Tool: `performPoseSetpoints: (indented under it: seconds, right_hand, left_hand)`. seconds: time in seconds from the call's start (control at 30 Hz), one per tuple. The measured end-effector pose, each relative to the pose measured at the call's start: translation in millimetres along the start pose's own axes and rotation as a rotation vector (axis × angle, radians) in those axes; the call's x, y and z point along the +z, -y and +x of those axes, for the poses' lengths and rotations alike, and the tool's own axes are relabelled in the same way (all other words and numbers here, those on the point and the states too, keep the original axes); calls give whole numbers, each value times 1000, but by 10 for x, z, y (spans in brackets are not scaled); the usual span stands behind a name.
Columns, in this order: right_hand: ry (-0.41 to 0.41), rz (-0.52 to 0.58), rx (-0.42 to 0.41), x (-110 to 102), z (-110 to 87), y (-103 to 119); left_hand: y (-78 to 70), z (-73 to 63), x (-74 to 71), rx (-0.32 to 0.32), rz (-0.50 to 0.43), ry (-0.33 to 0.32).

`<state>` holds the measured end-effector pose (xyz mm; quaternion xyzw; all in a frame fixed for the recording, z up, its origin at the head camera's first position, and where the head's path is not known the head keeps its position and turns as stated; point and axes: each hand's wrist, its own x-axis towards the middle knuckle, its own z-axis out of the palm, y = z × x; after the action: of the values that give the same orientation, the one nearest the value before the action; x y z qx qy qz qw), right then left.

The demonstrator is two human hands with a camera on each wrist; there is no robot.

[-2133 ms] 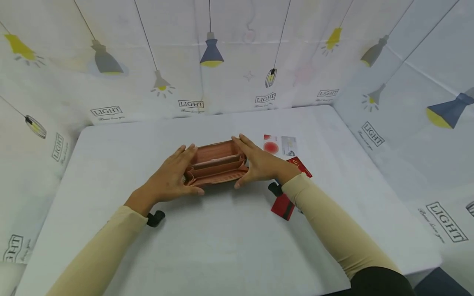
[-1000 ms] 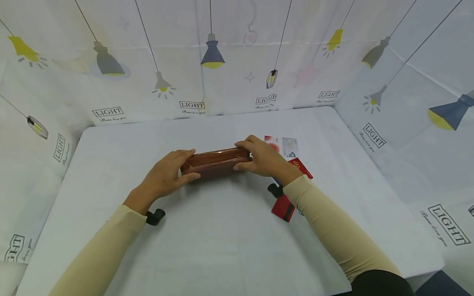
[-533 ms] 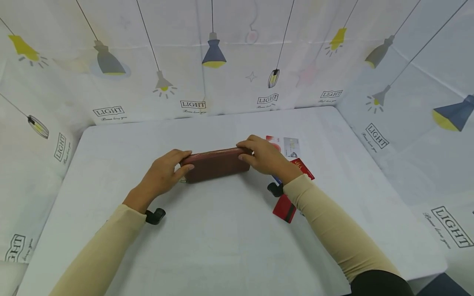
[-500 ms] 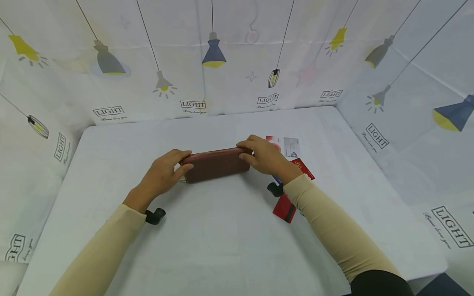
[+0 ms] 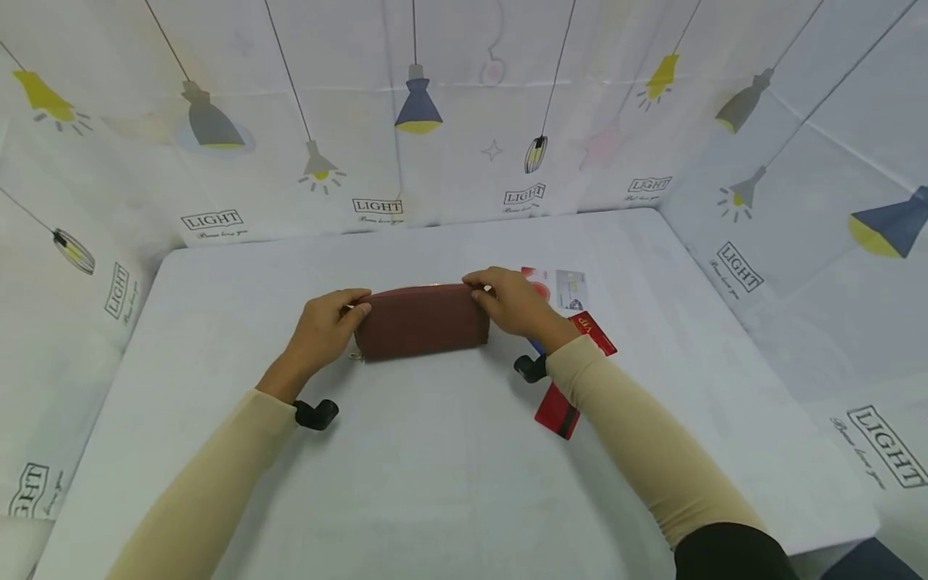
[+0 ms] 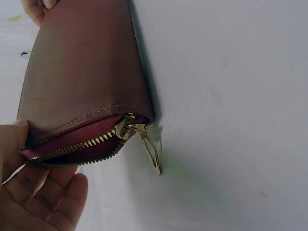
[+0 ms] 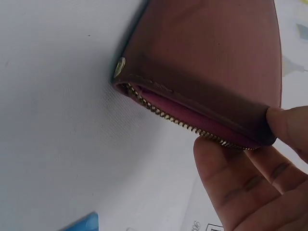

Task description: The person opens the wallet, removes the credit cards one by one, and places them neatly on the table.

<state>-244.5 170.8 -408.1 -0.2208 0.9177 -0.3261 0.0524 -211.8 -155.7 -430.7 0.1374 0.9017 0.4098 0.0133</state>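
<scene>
A brown zip-around wallet (image 5: 423,322) stands on its long edge on the white table, its broad face toward me. My left hand (image 5: 323,329) pinches its upper left corner, thumb in front and fingers behind. At the upper right corner my right hand (image 5: 511,302) grips it the same way. In the left wrist view the gold zipper pull (image 6: 150,149) hangs at the lower end of the side, and the zipper teeth (image 6: 79,147) stand apart. The zipper (image 7: 178,122) is undone in the right wrist view too, with pink-red lining showing. The wallet's inside is hidden.
Several cards lie to the right on the table (image 5: 435,483): a white card with a red disc (image 5: 540,283), a silver card (image 5: 571,290), a red VIP card (image 5: 596,332) and a red card with a dark stripe (image 5: 558,411). A blue card (image 7: 86,224) is partly hidden.
The wallet was spread with its compartments showing; both hands have brought its two sides together and tipped it so its front face shows. The cards have stayed in place.
</scene>
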Motion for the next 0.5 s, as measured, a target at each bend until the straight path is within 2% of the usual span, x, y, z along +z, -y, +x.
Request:
performPoseSetpoints:
  seconds: [0.23, 0.5]
  right_hand:
    - [17, 37, 123, 114, 131, -30]
    - [51, -10, 206, 209, 189, -41]
  left_hand:
    - [59, 58, 37, -113, -17, 14]
    - [130, 91, 114, -167, -15, 15]
